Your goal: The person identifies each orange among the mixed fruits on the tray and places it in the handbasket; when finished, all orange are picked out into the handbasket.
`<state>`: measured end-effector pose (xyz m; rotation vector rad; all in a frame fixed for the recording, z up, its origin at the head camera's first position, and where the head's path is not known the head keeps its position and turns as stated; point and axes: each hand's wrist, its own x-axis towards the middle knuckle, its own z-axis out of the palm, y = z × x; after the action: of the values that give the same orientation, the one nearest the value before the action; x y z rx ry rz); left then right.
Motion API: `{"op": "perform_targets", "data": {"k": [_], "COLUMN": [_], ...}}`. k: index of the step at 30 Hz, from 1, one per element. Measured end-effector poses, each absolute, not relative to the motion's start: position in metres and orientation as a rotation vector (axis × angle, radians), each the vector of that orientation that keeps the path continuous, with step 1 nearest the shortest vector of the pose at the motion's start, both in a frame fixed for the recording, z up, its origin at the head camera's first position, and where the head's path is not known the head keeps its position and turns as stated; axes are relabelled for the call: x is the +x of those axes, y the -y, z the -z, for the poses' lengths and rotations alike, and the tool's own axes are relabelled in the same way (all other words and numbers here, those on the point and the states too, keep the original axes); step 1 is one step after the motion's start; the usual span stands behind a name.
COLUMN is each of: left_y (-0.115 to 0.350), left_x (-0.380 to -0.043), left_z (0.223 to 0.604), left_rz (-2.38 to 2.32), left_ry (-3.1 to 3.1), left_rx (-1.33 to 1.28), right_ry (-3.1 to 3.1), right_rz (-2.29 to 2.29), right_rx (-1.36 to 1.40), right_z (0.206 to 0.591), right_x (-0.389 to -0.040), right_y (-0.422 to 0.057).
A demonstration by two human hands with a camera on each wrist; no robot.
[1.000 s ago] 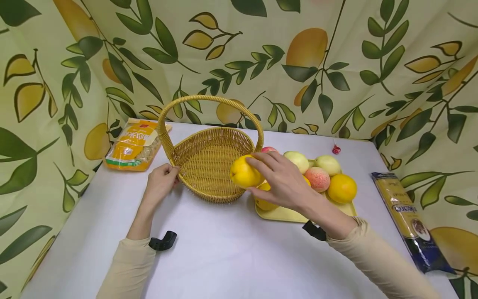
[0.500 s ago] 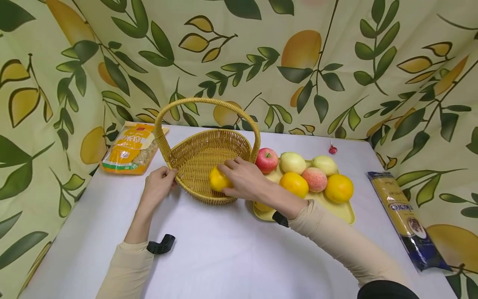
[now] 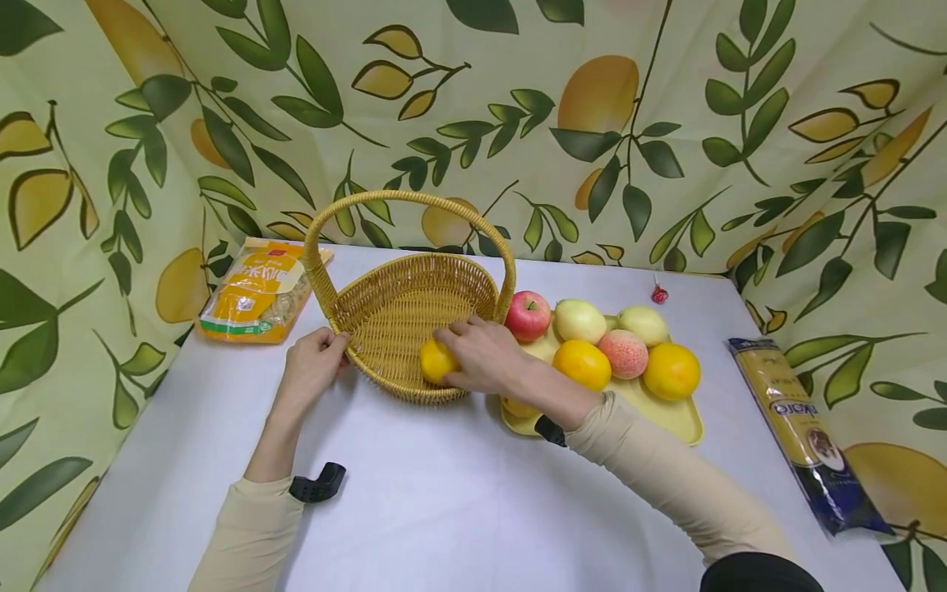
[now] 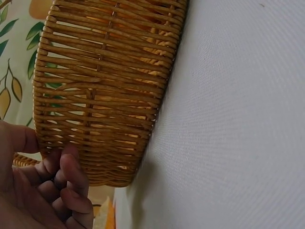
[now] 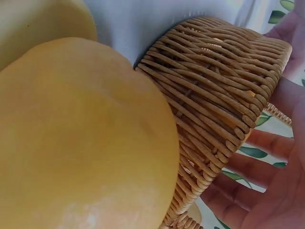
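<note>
A wicker basket with a tall arched handle stands on the white table. My left hand pinches the left side of its rim between thumb and fingers, seen closely as the left hand in the left wrist view. Reaching over the right rim, my right hand holds a yellow fruit low inside the basket. In the right wrist view, the right hand extends past the wicker wall, and its fingertips are hidden. Another yellow fruit fills that view's left side.
Right of the basket, a yellow tray bears a red apple, a peach, pale green fruits and orange-yellow fruits. An orange food bag lies left, a noodle packet right, a lollipop behind.
My right hand has carried the yellow fruit from above the tray's left edge leftward and down into the basket. Over the last half second it shifted slightly right. The left hand stayed on the rim.
</note>
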<state>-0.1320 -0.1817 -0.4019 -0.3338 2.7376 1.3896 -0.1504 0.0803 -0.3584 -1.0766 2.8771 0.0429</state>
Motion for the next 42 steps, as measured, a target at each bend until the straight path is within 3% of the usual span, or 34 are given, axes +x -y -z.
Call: {"op": "perform_targets", "data": {"k": [10, 17, 21, 30, 35, 42], "left_y": [0.181, 0.18, 0.179, 0.18, 0.181, 0.181], "left_x": [-0.131, -0.133, -0.133, -0.133, -0.132, -0.132], "left_z": [0.403, 0.4, 0.4, 0.401, 0.402, 0.404], "left_rz": [-1.389, -1.378, -1.377, -1.36, -1.347, -1.368], "left_ry": [-2.741, -2.736, -2.738, -2.743, -2.729, -2.727], "left_rx": [-0.34, -0.324, -0.316, -0.312, -0.324, -0.32], "right_ry": [-2.938, -3.201, -3.36, -3.384, -3.22, -3.032], "right_rz": [0.129, 0.471, 0.605, 0.529, 0.42, 0.398], "right_rx": [-1.096, -1.165, -0.944, -0.05, 0.076, 0.108], "right_z": [0.341, 0.324, 0.324, 0.357, 0.378, 0.392], "right_x": [-0.142, -0.124, -0.118, -0.115, -0.109, -0.105], "right_y": [-0.1, -0.162, -0.217, -0.335, -0.363, -0.362]}}
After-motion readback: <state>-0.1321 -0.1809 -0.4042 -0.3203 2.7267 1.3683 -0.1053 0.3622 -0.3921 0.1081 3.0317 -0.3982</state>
